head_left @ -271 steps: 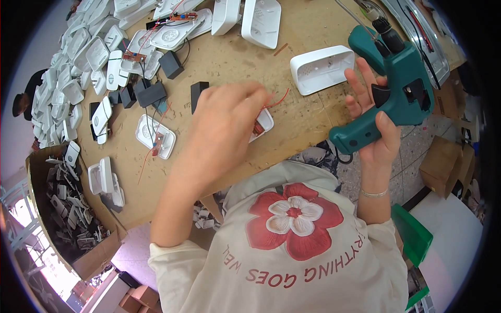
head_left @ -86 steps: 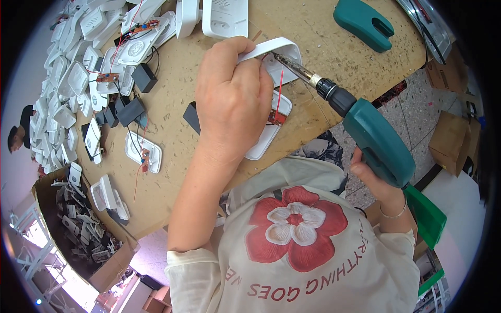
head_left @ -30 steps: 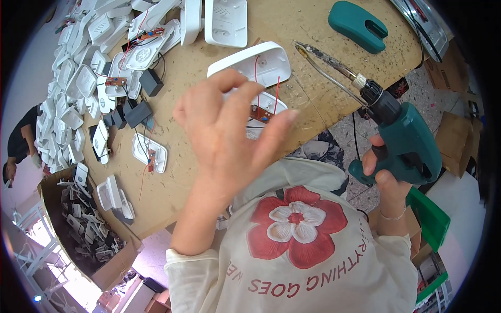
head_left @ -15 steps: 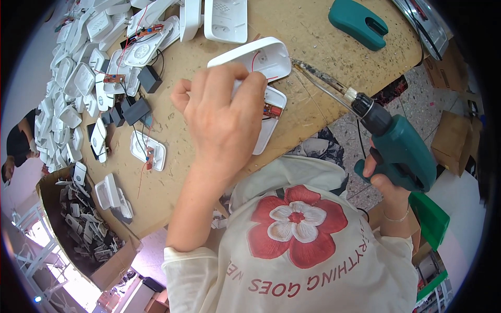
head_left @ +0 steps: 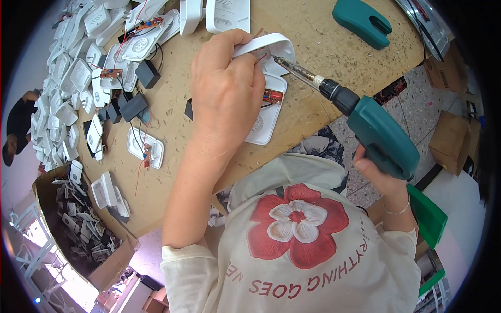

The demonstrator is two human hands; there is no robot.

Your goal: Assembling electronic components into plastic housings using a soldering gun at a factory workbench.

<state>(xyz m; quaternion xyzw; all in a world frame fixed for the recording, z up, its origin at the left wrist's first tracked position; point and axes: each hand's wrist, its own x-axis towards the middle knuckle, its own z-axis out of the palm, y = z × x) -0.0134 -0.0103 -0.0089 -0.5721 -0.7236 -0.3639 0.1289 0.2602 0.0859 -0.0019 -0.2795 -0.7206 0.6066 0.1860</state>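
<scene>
My left hand (head_left: 227, 86) is closed on a white plastic housing (head_left: 282, 43), tilted up on its side above the table. A thin red wire (head_left: 264, 56) shows inside it, beside my fingers. My right hand (head_left: 378, 175) grips a green soldering gun (head_left: 383, 138), whose tip reaches into the housing opening. Below the housing lies a white cover (head_left: 263, 125) with a small red circuit board (head_left: 272, 96), partly hidden by my left hand. A dark block (head_left: 189, 108) peeks out beside my left wrist.
White housings (head_left: 68, 78) pile up on the left, with black boxes (head_left: 134, 107) and wired boards near them. One white cover with a board (head_left: 146, 148) lies apart. A carton (head_left: 112, 261) of small parts stands lower left. A green tool stand (head_left: 361, 23) sits at the far right.
My left hand has tilted the housing up and shifted slightly away from me. The soldering gun has moved left, its tip now inside the housing. The cover below shows more.
</scene>
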